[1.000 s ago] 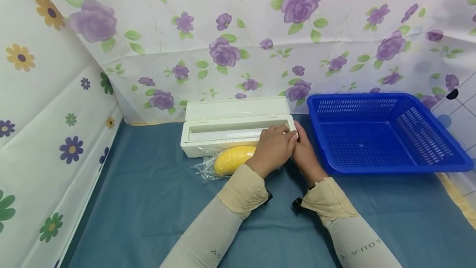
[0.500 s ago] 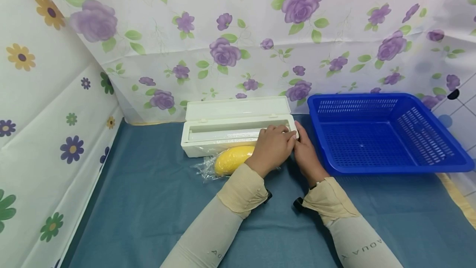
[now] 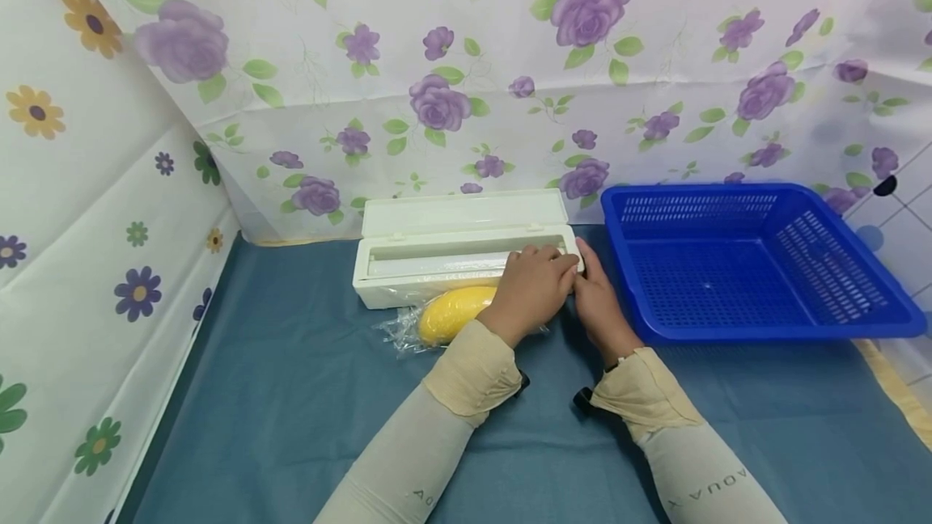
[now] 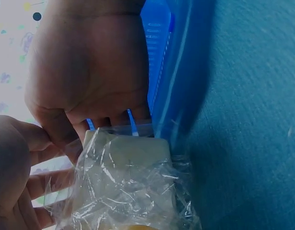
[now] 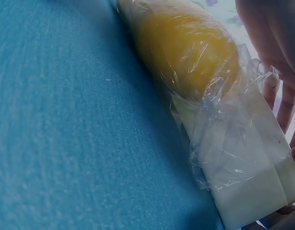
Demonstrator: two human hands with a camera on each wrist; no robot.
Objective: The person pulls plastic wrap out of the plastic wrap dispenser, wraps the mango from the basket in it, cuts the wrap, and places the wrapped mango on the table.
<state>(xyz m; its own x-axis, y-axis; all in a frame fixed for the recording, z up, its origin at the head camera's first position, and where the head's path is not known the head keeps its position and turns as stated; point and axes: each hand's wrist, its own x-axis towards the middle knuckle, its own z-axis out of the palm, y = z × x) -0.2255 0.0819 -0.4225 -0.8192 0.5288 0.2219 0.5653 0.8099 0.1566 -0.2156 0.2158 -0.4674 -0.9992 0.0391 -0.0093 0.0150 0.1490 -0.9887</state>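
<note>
Floral curtain (image 3: 510, 136), purple roses on white, as backdrop; blue-green cloth (image 3: 291, 395) as ground.

White box (image 3: 389, 297), one, at centre: lid (image 3: 466, 213) tipped up along its twelve o'clock side, white roll (image 3: 437, 264) lying inside.

Yellow fruit-shaped piece (image 3: 455, 314), one: on the cloth at the box's six o'clock, just beside the front face, covered in clear film (image 3: 400, 334) that also lies against that face.

Blue basket (image 3: 706, 289), perforated: at the box's three o'clock.

Left hand (image 3: 530, 289): crosses above the yellow piece, fingers bent over the box's four o'clock rim; whether they pinch the film there cannot be told, the tips being hidden.

Right hand (image 3: 600, 302): grips the box's three o'clock end, on the basket side.

Change: next to none against half a second earlier; hands, box and yellow piece keep their places. Judged from this, the work at that end remains unfinished.
</note>
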